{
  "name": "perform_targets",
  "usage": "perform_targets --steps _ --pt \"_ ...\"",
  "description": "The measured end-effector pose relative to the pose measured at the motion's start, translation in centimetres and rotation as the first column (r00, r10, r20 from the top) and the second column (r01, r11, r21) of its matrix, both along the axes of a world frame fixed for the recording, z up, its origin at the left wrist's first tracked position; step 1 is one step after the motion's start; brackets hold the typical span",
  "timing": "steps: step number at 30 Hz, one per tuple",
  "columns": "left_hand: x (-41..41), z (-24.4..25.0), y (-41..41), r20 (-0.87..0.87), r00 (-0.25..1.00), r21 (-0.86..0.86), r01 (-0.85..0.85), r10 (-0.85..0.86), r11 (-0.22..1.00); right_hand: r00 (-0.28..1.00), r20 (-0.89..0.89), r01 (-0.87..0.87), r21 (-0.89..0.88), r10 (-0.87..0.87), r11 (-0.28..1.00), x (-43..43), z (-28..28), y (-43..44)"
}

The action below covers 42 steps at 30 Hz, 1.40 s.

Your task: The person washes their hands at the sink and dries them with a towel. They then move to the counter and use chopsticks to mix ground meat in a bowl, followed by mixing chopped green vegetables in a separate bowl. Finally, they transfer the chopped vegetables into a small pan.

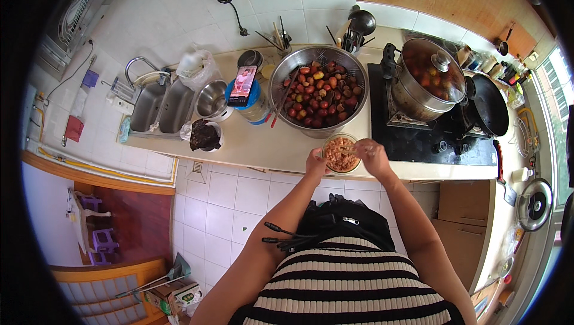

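Observation:
A glass bowl (331,170) of pinkish minced food (339,151), seemingly raw meat, is at the front edge of the counter. My left hand (317,163) grips the bowl's left side. Over its right side, my right hand (374,159) holds a thin, light-coloured utensil (347,149) whose tip is in the mince; its exact kind is hard to make out. Just behind the bowl stands a large perforated steel colander (283,67) filled with reddish-brown round fruits (320,96). Red-ended chopsticks (279,107) rest against the colander's left side.
Right, a lidded steel pot (421,96) and black wok (491,105) sit on a black gas hob (394,150). Left are a phone (242,85) on a blue-lidded container (258,112), a steel bowl (213,98), dark dried food (205,134) and a double sink (150,107).

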<state>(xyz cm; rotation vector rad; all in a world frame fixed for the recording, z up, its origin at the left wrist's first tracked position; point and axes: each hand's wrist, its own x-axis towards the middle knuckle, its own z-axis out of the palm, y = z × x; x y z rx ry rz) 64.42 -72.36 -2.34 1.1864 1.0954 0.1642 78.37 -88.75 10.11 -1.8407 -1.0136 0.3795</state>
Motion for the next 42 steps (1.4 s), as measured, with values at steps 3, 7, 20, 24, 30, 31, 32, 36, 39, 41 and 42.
perform_targets --steps 3,7,20,24,30,31,32,36,39,41,42 --pt "-0.2 -0.3 0.3 -0.005 1.0 -0.006 -0.003 0.003 1.0 0.991 -0.127 -0.052 -0.053 0.045 0.997 -0.1 1.2 -0.3" --pt "-0.1 -1.0 0.2 0.013 1.0 0.013 -0.007 0.007 1.0 0.991 -0.124 0.048 -0.091 -0.059 0.995 1.2 1.1 -0.2" --pt "-0.5 -1.1 0.3 0.01 1.0 0.011 -0.012 0.012 1.0 0.989 -0.131 -0.077 -0.038 0.071 0.996 0.6 0.5 -0.2" --pt "-0.1 -0.9 0.0 0.006 1.0 0.023 0.013 -0.013 1.0 0.998 -0.058 0.023 -0.062 -0.026 0.998 1.3 0.7 -0.1" --pt "-0.7 -1.0 0.6 0.002 0.999 0.002 0.036 -0.036 0.999 0.989 -0.138 -0.058 -0.038 0.052 0.998 1.9 0.8 -0.2" --pt "-0.6 -0.9 0.5 -0.004 0.999 0.006 0.052 -0.052 0.999 0.999 -0.019 -0.043 0.011 0.044 0.999 1.9 0.3 -0.1" --pt "-0.3 -0.8 0.2 0.001 0.999 0.004 0.046 -0.046 0.999 0.995 0.1 -0.035 0.06 0.029 0.998 1.7 -0.4 0.2" --pt "-0.6 -0.7 0.7 0.0 0.999 0.0 0.048 -0.048 0.999 0.991 -0.078 -0.105 0.032 0.108 0.994 0.0 -0.2 0.7" --pt "-0.6 -0.4 0.5 0.001 0.999 -0.003 0.052 -0.052 0.999 0.995 -0.094 -0.029 -0.115 0.018 0.993 2.3 0.7 -0.5" --pt "-0.5 -0.1 0.2 0.0 0.999 0.004 0.054 -0.054 0.999 0.996 0.037 0.084 -0.057 -0.082 0.995 1.2 0.2 0.8" --pt "-0.5 -0.1 0.3 -0.001 0.999 0.011 0.054 -0.054 0.998 0.995 0.089 0.045 0.026 -0.047 0.999 0.2 -0.1 1.5"
